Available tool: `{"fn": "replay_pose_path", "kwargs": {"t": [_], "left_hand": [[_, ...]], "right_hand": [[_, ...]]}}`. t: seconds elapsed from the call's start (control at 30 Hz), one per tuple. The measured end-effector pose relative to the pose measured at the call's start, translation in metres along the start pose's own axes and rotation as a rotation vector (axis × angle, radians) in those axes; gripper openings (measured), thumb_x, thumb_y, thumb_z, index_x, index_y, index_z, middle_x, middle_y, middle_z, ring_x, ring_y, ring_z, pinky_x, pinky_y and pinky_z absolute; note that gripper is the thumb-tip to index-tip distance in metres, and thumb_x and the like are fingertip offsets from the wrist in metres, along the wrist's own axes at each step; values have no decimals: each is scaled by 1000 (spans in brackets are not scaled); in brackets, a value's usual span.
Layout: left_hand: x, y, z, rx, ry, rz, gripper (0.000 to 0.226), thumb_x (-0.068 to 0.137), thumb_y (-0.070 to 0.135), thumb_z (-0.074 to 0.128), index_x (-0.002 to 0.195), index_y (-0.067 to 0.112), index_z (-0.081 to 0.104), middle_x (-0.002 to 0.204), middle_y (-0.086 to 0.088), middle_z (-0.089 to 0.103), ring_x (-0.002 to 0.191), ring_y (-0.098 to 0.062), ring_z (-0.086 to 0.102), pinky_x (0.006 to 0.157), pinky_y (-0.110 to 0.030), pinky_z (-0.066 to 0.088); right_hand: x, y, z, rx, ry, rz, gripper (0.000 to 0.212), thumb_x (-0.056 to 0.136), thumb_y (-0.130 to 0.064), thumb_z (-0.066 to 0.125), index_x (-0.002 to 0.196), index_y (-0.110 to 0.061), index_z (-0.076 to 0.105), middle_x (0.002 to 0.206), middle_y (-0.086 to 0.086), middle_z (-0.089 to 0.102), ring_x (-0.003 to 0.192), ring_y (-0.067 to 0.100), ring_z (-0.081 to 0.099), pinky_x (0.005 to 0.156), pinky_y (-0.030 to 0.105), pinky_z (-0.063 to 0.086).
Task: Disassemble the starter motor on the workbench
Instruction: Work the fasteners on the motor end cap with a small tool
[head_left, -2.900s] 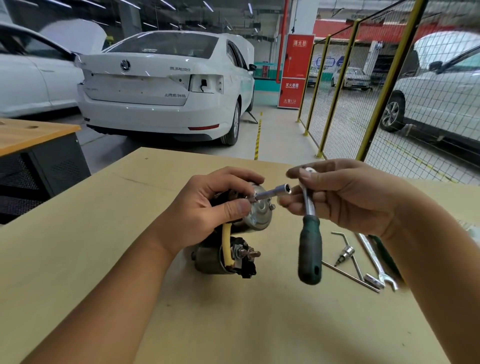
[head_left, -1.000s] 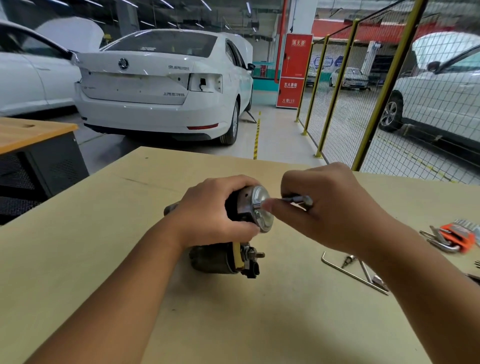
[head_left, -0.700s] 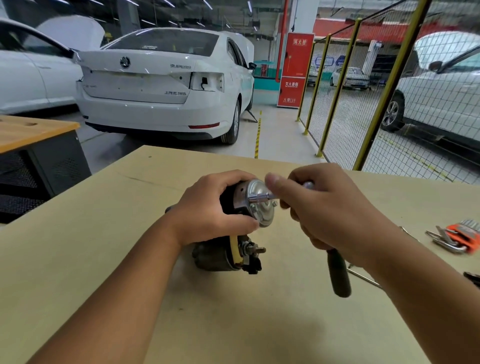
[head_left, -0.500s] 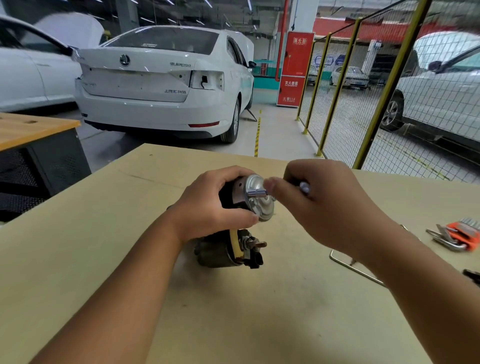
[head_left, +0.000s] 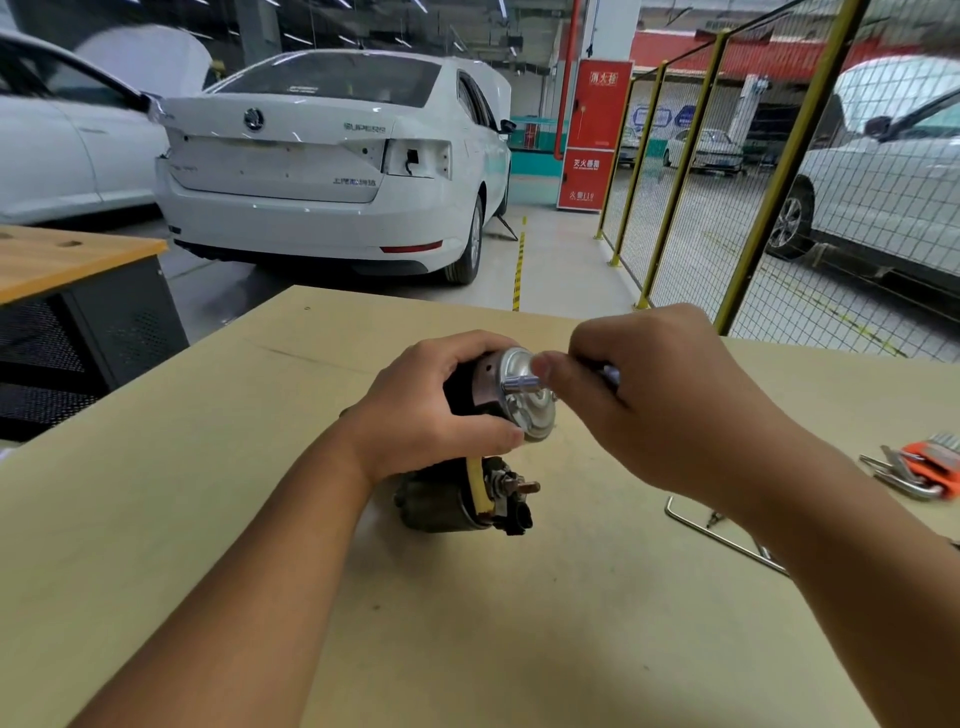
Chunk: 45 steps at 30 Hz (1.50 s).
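The starter motor (head_left: 470, 488) lies on the workbench (head_left: 156, 519), its silver end cap (head_left: 527, 402) facing right and its dark solenoid with a yellow cable below. My left hand (head_left: 431, 410) grips the motor body from the left. My right hand (head_left: 660, 395) grips a socket wrench whose chrome socket (head_left: 519, 383) sits against the end cap. The wrench handle is hidden behind my right hand.
An L-shaped metal bar (head_left: 722, 538) lies on the bench to the right, partly under my right forearm. An orange hex key set (head_left: 930, 465) sits at the far right edge. A white car (head_left: 332, 166) and a yellow mesh fence (head_left: 753, 197) stand beyond the bench.
My right hand has turned the wrench on the end cap; its green handle, seen hanging down earlier, is now hidden behind the hand. My left hand keeps its grip on the motor.
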<state>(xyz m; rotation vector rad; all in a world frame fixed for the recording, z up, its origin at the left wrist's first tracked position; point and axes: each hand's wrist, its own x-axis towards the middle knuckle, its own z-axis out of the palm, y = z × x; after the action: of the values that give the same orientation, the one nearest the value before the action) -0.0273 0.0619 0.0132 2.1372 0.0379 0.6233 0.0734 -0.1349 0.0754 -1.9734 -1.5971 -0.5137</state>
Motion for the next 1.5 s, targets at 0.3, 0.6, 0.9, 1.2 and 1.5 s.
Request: {"fn": "replay_pose_path", "kwargs": {"t": [0.3, 0.6, 0.9, 1.2, 1.5], "left_hand": [[-2, 0, -2, -41, 1, 19, 60, 72, 54, 86, 122, 26, 70, 111, -3, 73, 106, -28, 71, 94, -62, 54], [1, 3, 3, -52, 41, 45, 60, 80, 71, 75, 118, 24, 72, 107, -4, 74, 101, -28, 72, 90, -61, 56], [0, 2, 2, -56, 23, 40, 58, 84, 64, 74, 125, 24, 70, 113, -2, 73, 106, -26, 72, 92, -55, 58], [-4, 15, 7, -177, 28, 140, 24, 88, 20, 76, 112, 14, 76, 121, -6, 74, 116, -23, 70, 97, -30, 56], [-8, 21, 7, -169, 67, 111, 24, 89, 9, 71, 111, -1, 74, 127, -17, 69, 123, -31, 66, 108, -54, 51]], "right_hand": [[1, 10, -4, 72, -83, -45, 18, 92, -31, 71, 84, -19, 61, 70, -15, 54, 66, 5, 51, 55, 23, 35], [0, 2, 7, 26, 24, 2, 37, 96, -37, 63, 69, -12, 63, 57, 0, 54, 54, 15, 48, 51, 34, 40], [0, 0, -2, 70, -80, 120, 32, 89, -55, 58, 78, -26, 65, 68, -9, 62, 64, 7, 55, 53, 24, 43], [0, -7, 0, 86, -27, 238, 42, 97, -42, 60, 63, -17, 56, 52, -3, 46, 67, 6, 50, 61, 20, 38], [-1, -5, 7, 169, 34, 216, 38, 91, -41, 70, 61, -30, 50, 54, -9, 49, 66, -1, 51, 55, 14, 39]]}}
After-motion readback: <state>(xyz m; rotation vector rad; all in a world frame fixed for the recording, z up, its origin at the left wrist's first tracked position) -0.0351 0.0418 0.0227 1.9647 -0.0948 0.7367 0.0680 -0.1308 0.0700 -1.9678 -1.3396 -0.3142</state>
